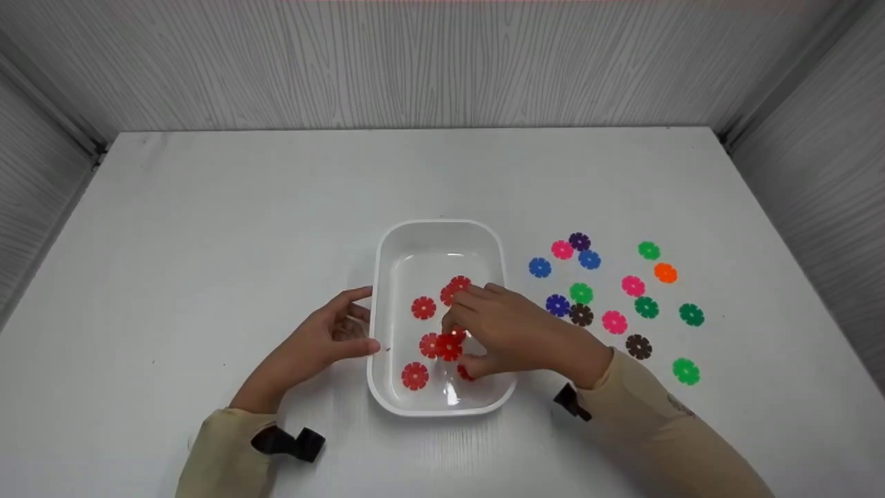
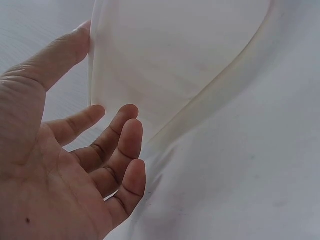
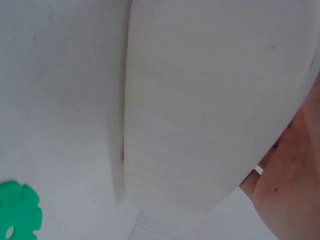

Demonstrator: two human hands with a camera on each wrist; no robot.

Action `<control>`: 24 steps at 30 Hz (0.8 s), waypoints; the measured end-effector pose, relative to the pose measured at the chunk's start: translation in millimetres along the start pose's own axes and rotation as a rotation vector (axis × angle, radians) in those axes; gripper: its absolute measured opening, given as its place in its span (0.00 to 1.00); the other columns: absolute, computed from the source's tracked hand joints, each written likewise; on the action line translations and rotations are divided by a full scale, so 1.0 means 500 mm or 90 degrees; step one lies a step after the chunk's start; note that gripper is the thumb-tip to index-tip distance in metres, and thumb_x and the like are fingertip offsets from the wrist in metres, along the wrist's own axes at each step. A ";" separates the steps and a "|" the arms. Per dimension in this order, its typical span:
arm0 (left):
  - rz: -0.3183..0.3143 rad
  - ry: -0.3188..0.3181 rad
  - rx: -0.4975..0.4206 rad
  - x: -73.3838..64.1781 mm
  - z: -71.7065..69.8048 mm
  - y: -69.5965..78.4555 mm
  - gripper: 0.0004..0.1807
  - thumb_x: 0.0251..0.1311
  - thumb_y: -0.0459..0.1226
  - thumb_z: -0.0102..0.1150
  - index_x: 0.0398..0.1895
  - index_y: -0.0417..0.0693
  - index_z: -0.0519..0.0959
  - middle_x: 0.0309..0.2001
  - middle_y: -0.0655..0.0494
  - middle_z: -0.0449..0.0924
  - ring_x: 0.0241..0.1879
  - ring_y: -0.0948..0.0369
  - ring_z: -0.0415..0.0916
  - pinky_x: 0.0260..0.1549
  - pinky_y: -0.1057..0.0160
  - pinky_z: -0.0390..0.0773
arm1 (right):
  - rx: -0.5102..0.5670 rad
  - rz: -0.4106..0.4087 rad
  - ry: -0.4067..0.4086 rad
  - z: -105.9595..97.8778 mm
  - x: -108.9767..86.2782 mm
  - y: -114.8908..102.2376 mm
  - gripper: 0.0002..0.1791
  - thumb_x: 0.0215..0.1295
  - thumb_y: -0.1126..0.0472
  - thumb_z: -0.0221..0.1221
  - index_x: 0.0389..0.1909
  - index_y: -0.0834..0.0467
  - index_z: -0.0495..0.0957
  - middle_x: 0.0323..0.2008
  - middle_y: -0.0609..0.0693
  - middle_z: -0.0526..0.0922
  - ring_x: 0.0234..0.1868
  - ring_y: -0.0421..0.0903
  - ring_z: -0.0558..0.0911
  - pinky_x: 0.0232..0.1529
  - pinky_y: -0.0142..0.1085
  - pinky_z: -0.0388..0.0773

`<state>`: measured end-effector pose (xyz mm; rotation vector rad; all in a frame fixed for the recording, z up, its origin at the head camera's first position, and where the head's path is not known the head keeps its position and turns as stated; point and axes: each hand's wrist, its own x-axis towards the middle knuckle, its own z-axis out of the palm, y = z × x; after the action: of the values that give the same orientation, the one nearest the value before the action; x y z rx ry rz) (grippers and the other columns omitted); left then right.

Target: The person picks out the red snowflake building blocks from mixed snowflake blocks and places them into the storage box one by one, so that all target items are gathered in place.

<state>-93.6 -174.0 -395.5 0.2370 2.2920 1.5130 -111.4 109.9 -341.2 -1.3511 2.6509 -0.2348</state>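
Note:
A white rectangular tray (image 1: 442, 232) holds several red flower-shaped plastic discs (image 1: 415, 375). My left hand (image 1: 323, 340) is at its left side, the thumb tip at the rim and the fingers loosely bent beside the outer wall. In the left wrist view the fingers (image 2: 131, 140) are spread apart near the tray wall (image 2: 165, 55). My right hand (image 1: 515, 332) reaches over the right rim into the tray, fingers and thumb apart above the red discs. A brighter red disc (image 1: 449, 348) shows between them. In the right wrist view the tray's outer wall (image 3: 210, 110) hides the fingertips.
Loose discs lie on the white table right of the tray: blue (image 1: 540, 268), pink (image 1: 615, 322), green (image 1: 686, 371), brown (image 1: 639, 346), orange (image 1: 666, 272) and purple (image 1: 580, 241). Behind the table stands a wood-grain panel (image 1: 415, 66), with other panels at both sides.

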 end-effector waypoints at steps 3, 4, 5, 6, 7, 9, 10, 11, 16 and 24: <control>-0.003 0.000 -0.003 -0.002 0.000 0.001 0.41 0.53 0.43 0.68 0.71 0.55 0.61 0.52 0.47 0.74 0.45 0.56 0.74 0.47 0.61 0.75 | -0.024 -0.033 0.015 0.003 -0.004 -0.005 0.27 0.46 0.49 0.71 0.49 0.52 0.77 0.44 0.46 0.79 0.46 0.40 0.77 0.49 0.38 0.77; -0.004 0.001 -0.003 -0.003 0.000 0.002 0.41 0.53 0.43 0.69 0.71 0.55 0.61 0.52 0.47 0.74 0.45 0.56 0.74 0.47 0.61 0.75 | -0.030 -0.042 0.021 0.003 -0.005 -0.007 0.27 0.47 0.49 0.71 0.49 0.52 0.77 0.43 0.46 0.79 0.46 0.40 0.77 0.49 0.38 0.77; -0.006 0.001 -0.003 -0.004 0.000 0.003 0.41 0.53 0.43 0.69 0.71 0.55 0.61 0.52 0.47 0.74 0.45 0.56 0.74 0.47 0.61 0.75 | -0.034 -0.051 0.024 0.004 -0.006 -0.008 0.26 0.47 0.50 0.70 0.48 0.52 0.77 0.43 0.45 0.79 0.45 0.40 0.77 0.49 0.38 0.77; -0.008 0.002 -0.002 -0.005 0.000 0.003 0.41 0.53 0.44 0.69 0.71 0.55 0.61 0.52 0.47 0.74 0.45 0.56 0.74 0.47 0.62 0.75 | -0.038 -0.058 0.027 0.004 -0.007 -0.009 0.25 0.48 0.50 0.70 0.48 0.52 0.77 0.42 0.45 0.79 0.45 0.40 0.77 0.49 0.38 0.77; -0.010 0.002 -0.001 -0.006 0.001 0.004 0.42 0.53 0.44 0.69 0.71 0.55 0.61 0.52 0.47 0.74 0.45 0.56 0.74 0.47 0.62 0.75 | -0.040 -0.064 0.029 0.005 -0.008 -0.010 0.25 0.49 0.50 0.69 0.48 0.52 0.77 0.42 0.45 0.79 0.45 0.40 0.77 0.49 0.38 0.77; -0.012 0.003 0.003 -0.007 0.001 0.005 0.42 0.53 0.44 0.69 0.71 0.55 0.61 0.52 0.47 0.74 0.45 0.56 0.74 0.47 0.62 0.75 | -0.043 -0.071 0.028 0.007 -0.009 -0.012 0.23 0.50 0.50 0.68 0.48 0.52 0.77 0.41 0.45 0.79 0.45 0.40 0.76 0.51 0.39 0.77; -0.012 0.004 0.004 -0.007 0.001 0.005 0.42 0.53 0.44 0.69 0.71 0.55 0.61 0.52 0.47 0.74 0.45 0.56 0.74 0.47 0.62 0.75 | -0.043 -0.072 0.025 0.008 -0.010 -0.012 0.23 0.51 0.50 0.68 0.48 0.52 0.77 0.41 0.45 0.79 0.45 0.40 0.76 0.51 0.39 0.76; -0.012 0.004 0.006 -0.007 0.002 0.005 0.42 0.53 0.44 0.69 0.71 0.55 0.61 0.52 0.47 0.74 0.45 0.56 0.74 0.47 0.62 0.75 | -0.042 -0.071 0.021 0.010 -0.011 -0.012 0.23 0.51 0.50 0.68 0.48 0.52 0.77 0.41 0.45 0.79 0.45 0.40 0.76 0.53 0.40 0.76; 0.001 0.004 0.027 -0.011 0.001 0.005 0.40 0.55 0.44 0.67 0.71 0.54 0.61 0.53 0.48 0.75 0.46 0.56 0.73 0.47 0.61 0.75 | -0.004 -0.052 0.004 0.011 -0.018 -0.007 0.29 0.51 0.47 0.69 0.54 0.50 0.76 0.46 0.46 0.78 0.50 0.41 0.75 0.55 0.41 0.75; 0.018 0.056 0.097 -0.016 -0.015 0.015 0.34 0.62 0.48 0.60 0.70 0.56 0.63 0.56 0.50 0.74 0.54 0.55 0.71 0.54 0.55 0.72 | 0.047 0.022 0.137 -0.018 -0.050 0.050 0.29 0.56 0.51 0.68 0.59 0.53 0.73 0.54 0.50 0.77 0.57 0.46 0.77 0.54 0.42 0.79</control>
<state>-90.0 -180.0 -384.2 0.2487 2.4868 1.3888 -118.3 145.1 -336.0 -1.3241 2.8040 -0.4961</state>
